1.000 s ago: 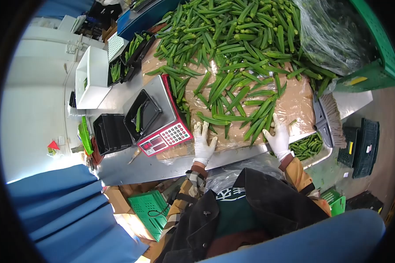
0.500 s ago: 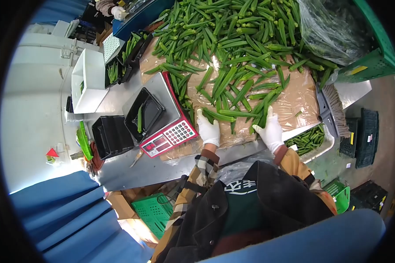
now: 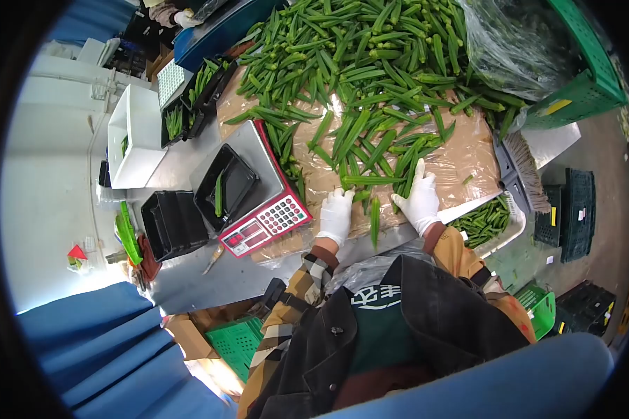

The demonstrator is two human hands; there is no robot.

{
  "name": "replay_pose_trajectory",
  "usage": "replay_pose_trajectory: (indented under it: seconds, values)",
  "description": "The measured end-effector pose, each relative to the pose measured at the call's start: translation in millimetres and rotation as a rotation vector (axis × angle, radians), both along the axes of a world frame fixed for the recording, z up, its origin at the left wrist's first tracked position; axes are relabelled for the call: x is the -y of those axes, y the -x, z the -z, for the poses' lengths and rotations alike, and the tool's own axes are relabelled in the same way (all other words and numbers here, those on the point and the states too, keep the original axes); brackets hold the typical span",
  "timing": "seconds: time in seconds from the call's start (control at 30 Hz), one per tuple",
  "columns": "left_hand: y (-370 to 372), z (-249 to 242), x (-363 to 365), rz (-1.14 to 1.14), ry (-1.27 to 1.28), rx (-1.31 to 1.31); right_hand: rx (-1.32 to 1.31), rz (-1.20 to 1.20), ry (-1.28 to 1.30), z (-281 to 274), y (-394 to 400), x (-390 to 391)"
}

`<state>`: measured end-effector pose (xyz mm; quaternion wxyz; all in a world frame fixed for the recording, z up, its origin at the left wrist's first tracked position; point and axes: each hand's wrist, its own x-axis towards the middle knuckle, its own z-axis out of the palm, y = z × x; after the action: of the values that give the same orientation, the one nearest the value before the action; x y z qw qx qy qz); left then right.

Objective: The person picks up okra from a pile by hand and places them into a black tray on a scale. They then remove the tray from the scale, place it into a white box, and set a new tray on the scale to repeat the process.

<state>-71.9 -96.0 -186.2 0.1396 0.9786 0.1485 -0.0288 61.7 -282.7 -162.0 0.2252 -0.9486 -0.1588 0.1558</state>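
Observation:
White gloves cover both hands. My left hand (image 3: 335, 215) lies at the front of the plastic-covered cardboard (image 3: 314, 167), its fingers curled at the tip of an okra pod; what they grip is too small to make out. My right hand (image 3: 421, 201) has thumb and fingers apart, touching the near edge of the okra pile (image 3: 370, 63). Between the hands a single okra pod (image 3: 375, 222) lies near the cardboard's front edge. Left of my left hand, the red scale (image 3: 269, 222) bears a black tray (image 3: 236, 176) with one pod in it.
Stacked black trays (image 3: 176, 222) stand left of the scale, near a white box (image 3: 137, 140). On the right are a brush (image 3: 525, 167), a green crate (image 3: 580, 101) and a white basket of okra (image 3: 516, 222). Another person's gloved hand (image 3: 186, 19) shows at the top left.
My left hand has drawn its fingers in. My right hand has shifted slightly left and up. A single pod now lies between them, closer to the front edge.

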Motion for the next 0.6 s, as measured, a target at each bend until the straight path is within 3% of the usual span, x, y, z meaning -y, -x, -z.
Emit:
replay_pose_trajectory:
  seconds: [0.13, 0.23, 0.27, 0.3, 0.33, 0.37, 0.43, 0.6]
  values:
    - [22, -4, -13, -0.216, 0.019, 0.144, -0.096, 0.046, 0.052, 7, -12, 9]
    - [26, -17, -1, -0.253, 0.173, 0.248, -0.118, 0.096, 0.016, 12, -17, 18]
    - [24, -15, 15, -0.242, 0.285, 0.311, -0.127, 0.123, -0.047, 13, -20, 25]
    - [22, -25, 32, -0.248, 0.477, 0.206, -0.133, 0.150, -0.111, 13, -23, 32]
    - [23, -18, 53, -0.280, 0.496, 0.142, -0.159, 0.170, -0.101, 12, -28, 38]
    - [20, -14, 70, -0.303, 0.449, 0.079, -0.143, 0.186, -0.306, 31, -34, 51]
    - [16, -14, 82, -0.326, 0.418, 0.006, -0.310, 0.303, -0.319, -2, -40, 53]
    - [19, -10, 70, -0.253, 0.392, 0.167, -0.141, 0.291, -0.490, 8, -57, 20]
